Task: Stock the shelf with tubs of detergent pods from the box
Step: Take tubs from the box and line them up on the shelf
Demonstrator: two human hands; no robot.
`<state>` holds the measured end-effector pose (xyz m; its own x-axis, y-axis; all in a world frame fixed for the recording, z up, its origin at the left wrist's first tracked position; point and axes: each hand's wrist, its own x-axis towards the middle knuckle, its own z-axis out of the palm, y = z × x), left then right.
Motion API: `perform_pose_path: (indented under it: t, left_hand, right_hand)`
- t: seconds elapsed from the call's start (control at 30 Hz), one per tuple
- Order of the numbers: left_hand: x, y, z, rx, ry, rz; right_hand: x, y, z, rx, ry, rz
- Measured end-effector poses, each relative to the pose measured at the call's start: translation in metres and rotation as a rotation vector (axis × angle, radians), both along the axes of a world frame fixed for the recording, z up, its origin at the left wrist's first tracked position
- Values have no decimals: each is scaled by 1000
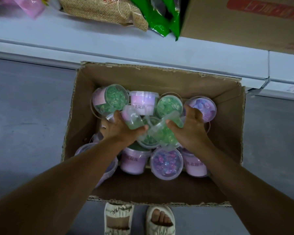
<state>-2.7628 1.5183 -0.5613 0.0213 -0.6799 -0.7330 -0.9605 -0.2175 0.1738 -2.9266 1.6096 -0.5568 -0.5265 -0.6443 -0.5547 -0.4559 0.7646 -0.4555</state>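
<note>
Reaching down into the open cardboard box (pixel 159 78), the left hand (pixel 120 128) grips 1 green-filled tub (pixel 133 120), fingers curled around it. The right hand (pixel 188 126) grips a second green tub (pixel 163 131) likewise. Around them inside the box lie clear-lidded tubs of green and purple pods; the shelf (pixel 75 36) runs beyond the box.

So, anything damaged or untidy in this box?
The cardboard box has torn, ragged top edges. Tubs lie jumbled, some on their sides, not stacked. No spill visible. The left hand and right hand each hold a green tub.
</note>
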Motion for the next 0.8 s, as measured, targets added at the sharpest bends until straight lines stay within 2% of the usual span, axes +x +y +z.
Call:
perform_pose_path:
  t: [0.17,0.33,0.47,0.67,0.8]
  left_hand:
    - [3,2,-6,2,-7,44]
    - [10,3,5,-80,86,261]
    - [21,1,12,-149,163,406]
    - [35,1,28,-116,190,437]
    - [41,10,38,-128,252,425]
  right_hand:
    - [7,3,-3,51,-107,-112]
    - [15,-1,-1,54,-95,-132]
    - [27,-19,-5,142,-83,-125]
    - [33,-9,-3,290,-89,-177]
    - [36,17,3,282,-259,-222]
